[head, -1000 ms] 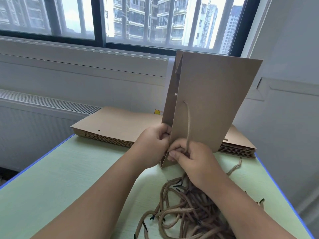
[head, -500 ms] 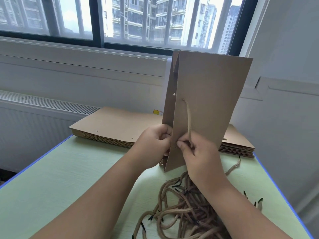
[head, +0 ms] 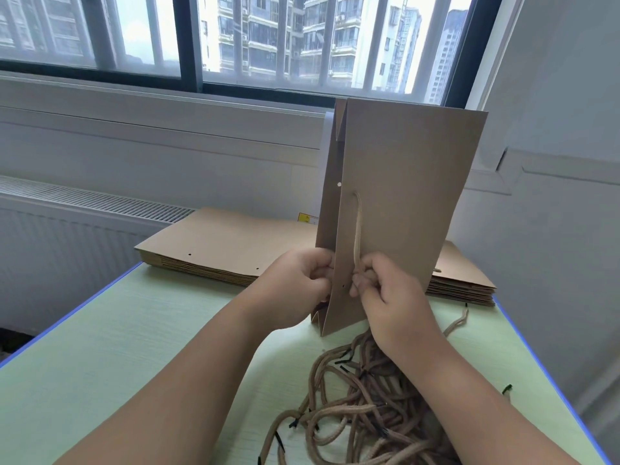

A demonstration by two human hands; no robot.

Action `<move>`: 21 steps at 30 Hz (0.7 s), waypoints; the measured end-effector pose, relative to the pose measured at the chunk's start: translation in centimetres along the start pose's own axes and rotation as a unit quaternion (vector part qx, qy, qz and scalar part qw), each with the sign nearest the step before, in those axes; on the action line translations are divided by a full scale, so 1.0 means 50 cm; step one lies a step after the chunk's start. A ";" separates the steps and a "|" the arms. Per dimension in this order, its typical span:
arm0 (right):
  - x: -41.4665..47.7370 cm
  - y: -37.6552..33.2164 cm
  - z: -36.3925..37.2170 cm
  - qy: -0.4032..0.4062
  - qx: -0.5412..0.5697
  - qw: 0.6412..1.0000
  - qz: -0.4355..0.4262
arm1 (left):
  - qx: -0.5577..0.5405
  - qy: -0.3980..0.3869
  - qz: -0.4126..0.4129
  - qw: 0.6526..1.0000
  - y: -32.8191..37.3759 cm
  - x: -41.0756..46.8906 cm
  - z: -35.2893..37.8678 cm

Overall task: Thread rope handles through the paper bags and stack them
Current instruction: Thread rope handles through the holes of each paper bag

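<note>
A flat brown paper bag stands on edge on the green table, its punched holes facing me. A tan rope handle runs down the bag's near face from the upper hole. My right hand pinches the rope's lower end beside the lower hole. My left hand grips the bag's left edge, fingers tucked behind the near panel. A tangled pile of tan ropes with black tips lies on the table under my right wrist.
A stack of flat paper bags lies across the table's far side, behind the upright bag. The table has a blue rim; a white wall is close on the right and a radiator and window sill lie beyond the far edge.
My right hand rose from the bag's bottom corner and now holds the rope end next to the lower hole. The bag sits slightly more upright. My left hand kept its grip.
</note>
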State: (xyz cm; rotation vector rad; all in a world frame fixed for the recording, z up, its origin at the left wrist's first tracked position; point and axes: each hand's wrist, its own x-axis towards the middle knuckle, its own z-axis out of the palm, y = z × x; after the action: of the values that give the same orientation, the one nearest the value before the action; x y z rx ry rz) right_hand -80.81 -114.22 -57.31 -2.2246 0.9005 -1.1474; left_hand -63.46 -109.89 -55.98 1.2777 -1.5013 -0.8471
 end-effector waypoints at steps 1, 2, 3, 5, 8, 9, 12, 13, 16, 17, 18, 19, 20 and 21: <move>0.000 0.002 -0.001 0.000 0.002 1.000 0.005 | 0.000 -0.013 0.005 1.000 0.004 -0.004 -0.004; 0.000 0.003 0.000 0.000 0.005 1.000 0.009 | 0.006 -0.021 0.014 1.000 0.010 -0.009 -0.004; 0.001 0.005 0.000 0.001 0.007 1.000 0.012 | 0.022 -0.016 0.024 0.999 0.009 -0.011 -0.003; 0.002 0.007 0.002 0.003 0.005 1.000 0.011 | 0.081 0.029 0.048 0.995 0.005 -0.011 0.003; 0.001 0.004 0.004 -0.003 0.001 1.000 0.011 | 0.148 0.082 0.052 0.984 -0.015 0.002 0.005; 0.001 0.002 0.004 -0.006 -0.001 1.000 0.012 | 0.144 0.086 0.047 0.985 -0.014 0.004 0.004; 0.000 -0.007 0.001 -0.001 -0.023 1.000 0.008 | 0.148 0.095 0.029 0.984 -0.014 0.007 0.003; 0.001 -0.009 0.000 0.003 -0.038 0.999 0.005 | 0.150 0.099 0.025 0.983 -0.017 0.008 0.003; 0.001 -0.007 -0.004 0.008 -0.067 0.998 0.006 | 0.138 0.091 0.011 0.986 -0.010 0.004 0.003; 0.001 -0.005 -0.003 0.007 -0.065 0.998 0.007 | 0.135 0.087 0.006 0.987 -0.009 0.004 0.001; 0.001 -0.003 0.000 0.005 -0.062 0.998 0.006 | 0.136 0.082 0.006 0.987 -0.013 0.005 -0.001; 0.000 -0.002 0.003 0.002 -0.060 0.998 0.004 | 0.129 0.081 0.006 0.988 -0.011 0.004 -0.003; -0.001 -0.004 0.007 -0.001 -0.059 0.998 0.002 | 0.125 0.083 0.005 0.989 -0.014 0.003 -0.004; -0.001 -0.007 0.009 -0.001 -0.060 0.998 -0.002 | 0.120 0.085 0.001 0.989 -0.013 0.001 -0.004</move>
State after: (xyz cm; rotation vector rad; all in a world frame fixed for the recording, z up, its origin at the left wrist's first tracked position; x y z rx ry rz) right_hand -80.34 -113.89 -57.37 -2.3225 0.9884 -1.1207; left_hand -63.05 -110.07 -56.52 1.4843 -1.4996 -0.5508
